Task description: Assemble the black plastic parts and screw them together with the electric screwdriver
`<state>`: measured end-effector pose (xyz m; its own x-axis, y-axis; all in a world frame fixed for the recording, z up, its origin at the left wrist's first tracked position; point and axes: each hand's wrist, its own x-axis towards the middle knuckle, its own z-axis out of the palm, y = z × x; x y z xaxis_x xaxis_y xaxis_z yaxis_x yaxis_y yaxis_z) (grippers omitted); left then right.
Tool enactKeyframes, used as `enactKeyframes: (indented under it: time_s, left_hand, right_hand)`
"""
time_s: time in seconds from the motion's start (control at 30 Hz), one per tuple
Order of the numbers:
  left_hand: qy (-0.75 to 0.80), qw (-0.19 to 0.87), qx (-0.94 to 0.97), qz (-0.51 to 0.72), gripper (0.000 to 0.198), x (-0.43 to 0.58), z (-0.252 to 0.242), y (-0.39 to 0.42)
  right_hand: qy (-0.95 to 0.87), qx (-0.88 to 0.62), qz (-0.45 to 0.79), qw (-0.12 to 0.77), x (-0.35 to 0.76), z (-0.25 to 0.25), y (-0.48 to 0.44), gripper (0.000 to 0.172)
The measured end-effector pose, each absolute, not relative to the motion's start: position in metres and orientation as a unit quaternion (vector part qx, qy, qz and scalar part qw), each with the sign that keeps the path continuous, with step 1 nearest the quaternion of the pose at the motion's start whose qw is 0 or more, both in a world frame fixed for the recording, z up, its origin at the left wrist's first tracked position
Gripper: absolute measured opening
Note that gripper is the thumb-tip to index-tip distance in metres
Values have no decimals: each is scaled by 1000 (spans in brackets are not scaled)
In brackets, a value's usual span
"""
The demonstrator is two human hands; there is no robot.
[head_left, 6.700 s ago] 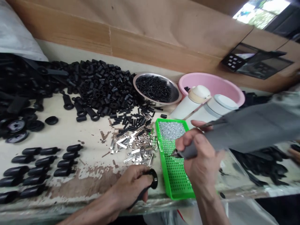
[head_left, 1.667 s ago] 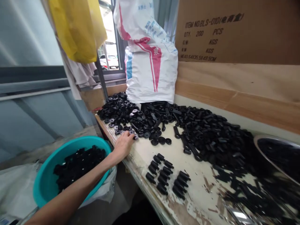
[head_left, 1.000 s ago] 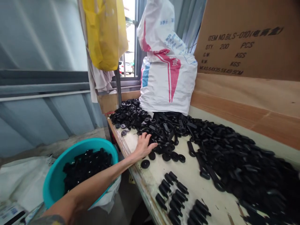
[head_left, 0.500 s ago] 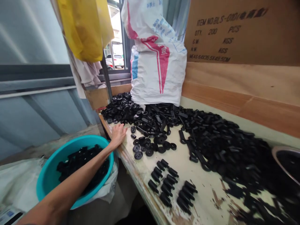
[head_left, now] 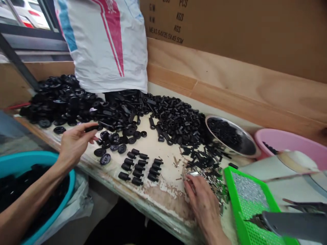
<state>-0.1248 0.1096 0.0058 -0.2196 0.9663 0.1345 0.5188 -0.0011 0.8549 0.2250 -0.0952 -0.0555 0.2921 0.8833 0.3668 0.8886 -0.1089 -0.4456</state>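
One black tube (head_left: 92, 128), pinched by left hand (head_left: 73, 144), lies level, pointing right.

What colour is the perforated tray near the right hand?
Bright green tray, clearest in the head view.

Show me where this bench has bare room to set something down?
Bare patches: between the rows of black cylinders and the tube heap, and the worn front edge beside the right hand. Crowded: disc pile, metal clips, green tray.
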Motion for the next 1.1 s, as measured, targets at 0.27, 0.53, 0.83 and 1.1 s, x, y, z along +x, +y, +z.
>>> enactKeyframes:
  time_s: [0.27, 0.53, 0.83, 1.1]
  left_hand:
    - [421, 723, 413, 359, 31, -47, 15, 17]
    - [329, 737, 497, 317, 46, 15, -16, -34]
    - [323, 699, 580, 264, 65, 24, -11, -42]
    - [285, 595, 708, 251, 66, 21, -11, -41]
  right_hand:
    - [-590, -737, 77, 319, 227, -45, -99, 25]
    - [-421, -738, 173, 498, 220, -13, -133, 27]
    - [-727, -589, 74, 346, 206, 33, -138, 22]
    - [-743, -577, 106, 323, 201, 32, -130, 23]
